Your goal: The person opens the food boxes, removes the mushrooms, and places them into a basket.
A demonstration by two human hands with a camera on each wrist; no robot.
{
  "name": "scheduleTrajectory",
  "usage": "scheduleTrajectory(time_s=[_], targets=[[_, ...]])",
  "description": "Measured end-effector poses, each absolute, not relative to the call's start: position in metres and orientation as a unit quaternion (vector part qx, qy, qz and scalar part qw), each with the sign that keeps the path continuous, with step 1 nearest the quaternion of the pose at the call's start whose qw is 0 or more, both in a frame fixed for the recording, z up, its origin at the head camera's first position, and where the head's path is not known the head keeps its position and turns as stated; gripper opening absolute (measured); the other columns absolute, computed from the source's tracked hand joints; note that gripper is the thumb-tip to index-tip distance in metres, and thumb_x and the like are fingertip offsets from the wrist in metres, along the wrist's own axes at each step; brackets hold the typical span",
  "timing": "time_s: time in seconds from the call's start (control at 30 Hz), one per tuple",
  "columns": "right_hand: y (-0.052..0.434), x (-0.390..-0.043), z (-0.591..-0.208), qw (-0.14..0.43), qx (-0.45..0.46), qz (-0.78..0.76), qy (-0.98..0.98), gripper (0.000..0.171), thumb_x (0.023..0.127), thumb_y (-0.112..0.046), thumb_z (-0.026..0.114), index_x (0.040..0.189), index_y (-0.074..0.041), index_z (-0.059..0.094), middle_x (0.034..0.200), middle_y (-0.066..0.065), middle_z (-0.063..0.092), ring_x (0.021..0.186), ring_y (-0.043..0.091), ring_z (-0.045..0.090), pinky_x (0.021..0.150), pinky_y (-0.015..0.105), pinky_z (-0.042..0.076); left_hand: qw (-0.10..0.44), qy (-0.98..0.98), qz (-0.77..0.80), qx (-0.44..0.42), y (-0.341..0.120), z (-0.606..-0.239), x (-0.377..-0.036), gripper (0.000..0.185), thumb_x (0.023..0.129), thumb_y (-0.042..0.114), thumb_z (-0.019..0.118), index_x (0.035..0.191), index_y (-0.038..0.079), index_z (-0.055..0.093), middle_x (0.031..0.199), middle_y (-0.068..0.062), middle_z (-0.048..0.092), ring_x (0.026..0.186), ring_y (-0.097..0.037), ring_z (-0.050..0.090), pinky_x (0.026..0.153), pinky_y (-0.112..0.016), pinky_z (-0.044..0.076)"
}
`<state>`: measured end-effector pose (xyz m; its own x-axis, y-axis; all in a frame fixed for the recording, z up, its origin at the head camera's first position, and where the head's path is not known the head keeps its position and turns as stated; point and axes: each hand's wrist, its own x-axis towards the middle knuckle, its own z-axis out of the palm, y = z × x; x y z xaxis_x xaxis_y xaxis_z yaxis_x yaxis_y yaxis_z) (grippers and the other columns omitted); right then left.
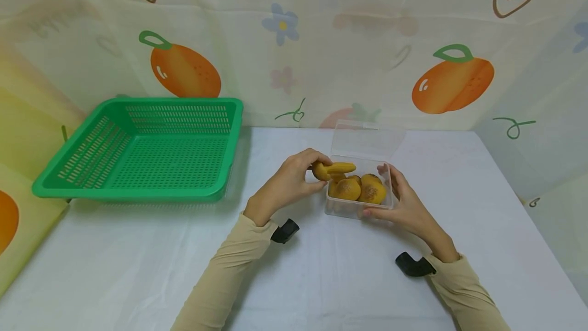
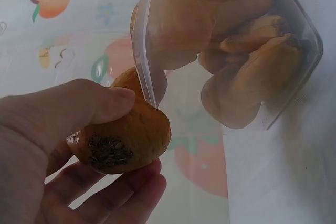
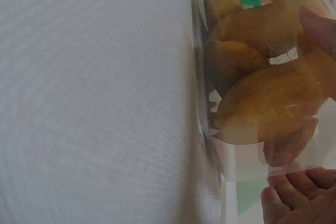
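Observation:
My left hand [image 1: 294, 178] grips a yellow, rounded piece of food [image 2: 123, 137], bulbous with a dark speckled patch on its end. It is at the left rim of a clear plastic box [image 1: 346, 209], and a slim yellow part extends rightward over the box in the head view. Inside lie several similar yellow-brown pieces [image 1: 373, 192], some with browned, speckled tops. My right hand [image 1: 411, 208] holds the box's right side, thumb at the front and fingers farther back. Through the box wall, the right wrist view shows the pieces [image 3: 273, 103] crowded together.
The box's clear lid [image 1: 363, 138] stands raised behind it. A large green slotted basket [image 1: 225, 142] sits at the back left on the white-covered table [image 1: 321, 280]. Behind the table hangs a patterned cloth [image 1: 312, 65] with fruit, hearts and flowers.

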<state>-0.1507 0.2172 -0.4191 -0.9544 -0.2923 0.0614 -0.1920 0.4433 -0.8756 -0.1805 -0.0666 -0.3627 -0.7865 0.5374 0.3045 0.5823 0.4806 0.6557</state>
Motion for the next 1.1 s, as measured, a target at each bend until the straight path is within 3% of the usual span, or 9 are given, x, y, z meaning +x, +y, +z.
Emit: scheduleTrajectory(time_s=[0.27,0.53,0.93,1.1], targets=[[0.217,-0.151,-0.422,0.048,-0.148,-0.519,0.840,0.109,0.076,-0.013,0.087,0.157,-0.007,0.014,0.158,0.019,0.027,0.153,0.039,0.014,0.120,0.063,0.014,0.019,-0.857,-0.380,-0.348,-0.068,-0.361,-0.179,0.033,0.086,0.000,0.072,0.117,0.004,0.064,0.112,-0.006,0.070,0.089,-0.014,0.060,0.089,-0.037,0.054],[0.215,-0.152,-0.428,0.046,-0.148,-0.520,0.840,0.110,0.075,-0.012,0.087,0.157,-0.005,0.013,0.159,0.019,0.026,0.152,0.040,0.014,0.120,0.064,0.014,0.019,-0.855,-0.382,-0.351,-0.078,-0.353,-0.173,0.039,0.086,0.003,0.074,0.124,0.006,0.066,0.115,-0.005,0.071,0.091,-0.013,0.061,0.091,-0.029,0.055],[0.216,-0.151,-0.428,0.037,-0.156,-0.512,0.844,0.109,0.074,-0.011,0.087,0.155,0.000,0.014,0.157,0.022,0.028,0.150,0.043,0.018,0.118,0.066,0.015,0.041,-0.850,-0.407,-0.332,-0.106,-0.343,-0.164,0.040,0.085,0.002,0.075,0.123,0.005,0.066,0.109,-0.006,0.070,0.088,-0.012,0.063,0.094,-0.033,0.056],[0.218,-0.153,-0.426,0.036,-0.155,-0.511,0.844,0.110,0.075,-0.011,0.087,0.156,-0.003,0.014,0.157,0.021,0.028,0.150,0.042,0.018,0.119,0.065,0.014,0.048,-0.850,-0.416,-0.320,-0.119,-0.338,-0.163,0.040,0.084,-0.001,0.075,0.123,0.004,0.066,0.110,-0.008,0.070,0.090,-0.015,0.065,0.095,-0.036,0.056]])
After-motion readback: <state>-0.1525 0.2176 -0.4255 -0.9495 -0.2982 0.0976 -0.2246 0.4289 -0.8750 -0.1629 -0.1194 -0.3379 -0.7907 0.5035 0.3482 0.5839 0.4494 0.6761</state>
